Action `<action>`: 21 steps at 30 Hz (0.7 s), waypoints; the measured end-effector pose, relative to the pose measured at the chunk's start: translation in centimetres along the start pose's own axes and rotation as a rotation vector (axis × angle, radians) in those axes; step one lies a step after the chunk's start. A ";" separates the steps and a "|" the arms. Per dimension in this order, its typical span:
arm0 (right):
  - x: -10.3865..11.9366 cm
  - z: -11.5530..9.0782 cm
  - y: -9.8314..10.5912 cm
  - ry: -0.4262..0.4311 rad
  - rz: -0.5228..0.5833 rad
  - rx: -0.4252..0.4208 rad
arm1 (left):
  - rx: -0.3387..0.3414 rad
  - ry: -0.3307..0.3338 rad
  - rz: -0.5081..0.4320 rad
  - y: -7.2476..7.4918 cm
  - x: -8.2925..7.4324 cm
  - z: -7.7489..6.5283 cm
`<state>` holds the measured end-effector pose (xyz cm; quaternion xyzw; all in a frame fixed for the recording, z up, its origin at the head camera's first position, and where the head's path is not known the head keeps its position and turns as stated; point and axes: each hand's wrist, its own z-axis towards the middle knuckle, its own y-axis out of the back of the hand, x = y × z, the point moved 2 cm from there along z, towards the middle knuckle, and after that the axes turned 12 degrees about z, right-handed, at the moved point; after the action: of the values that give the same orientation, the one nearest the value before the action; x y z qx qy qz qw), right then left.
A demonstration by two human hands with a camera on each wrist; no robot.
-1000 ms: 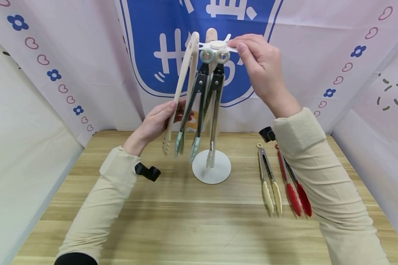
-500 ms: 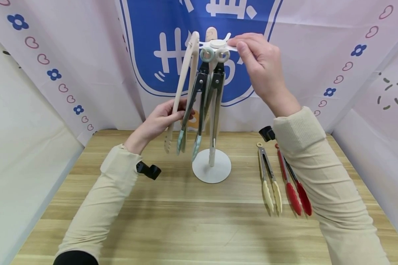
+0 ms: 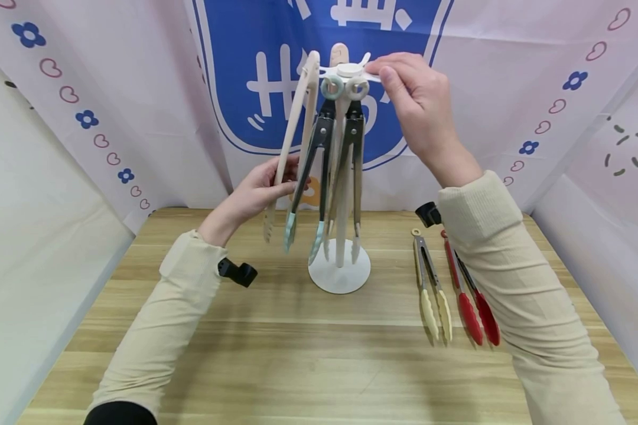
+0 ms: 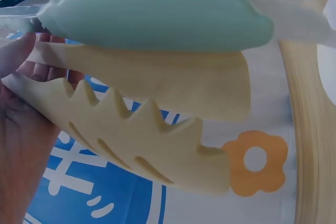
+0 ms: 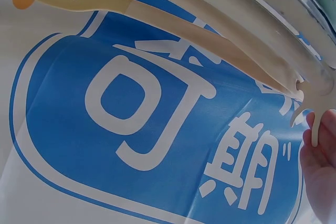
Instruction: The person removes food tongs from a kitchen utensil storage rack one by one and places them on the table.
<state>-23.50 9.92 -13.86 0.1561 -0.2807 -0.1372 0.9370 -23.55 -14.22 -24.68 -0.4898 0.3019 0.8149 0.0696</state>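
A white hanging rack (image 3: 349, 71) stands upright mid-table, its radiating hooks at the top. My right hand (image 3: 422, 106) pinches one hook, thumb below and fingers above. My left hand (image 3: 257, 189) is at the lower part of the beige tongs (image 3: 289, 136), thumb toward me and fingers behind, between and around their arms. In the left wrist view their notched head (image 4: 131, 129) hangs below the hand. Beside them hang the teal-tipped tongs (image 3: 319, 159) and white-tipped tongs (image 3: 353, 141) by ring ends. Another beige handle end (image 3: 338, 54) shows behind the rack.
The rack's round white base (image 3: 339, 280) sits on the wooden table (image 3: 319, 366). To its right lie yellow-tipped tongs (image 3: 436, 307) and red tongs (image 3: 470, 307), the red pair beneath my right forearm. A printed cloth (image 3: 234, 35) hangs behind.
My left hand's thumb has shifted rightward, past the beige tongs' front arm. The white-tipped tongs have turned, so their two legs now show apart. My right hand stays on the hook.
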 end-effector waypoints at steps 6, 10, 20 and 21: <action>0.0 0.1 0.2 -0.022 -0.020 0.019 | -0.017 0.052 0.070 0.3 -0.2 -0.1; 0.0 0.1 0.1 -0.029 -0.018 0.019 | -0.035 0.051 0.109 0.5 -0.4 -0.3; 0.1 0.1 0.0 -0.026 -0.005 0.006 | -0.019 -0.013 0.082 0.8 -0.8 -0.6; 0.2 0.1 0.0 -0.026 -0.005 0.007 | -0.013 -0.019 0.066 0.9 -0.8 -0.7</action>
<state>-23.42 9.85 -13.73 0.1583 -0.2930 -0.1407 0.9324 -22.92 -15.17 -23.85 -0.4721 0.3121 0.8233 0.0425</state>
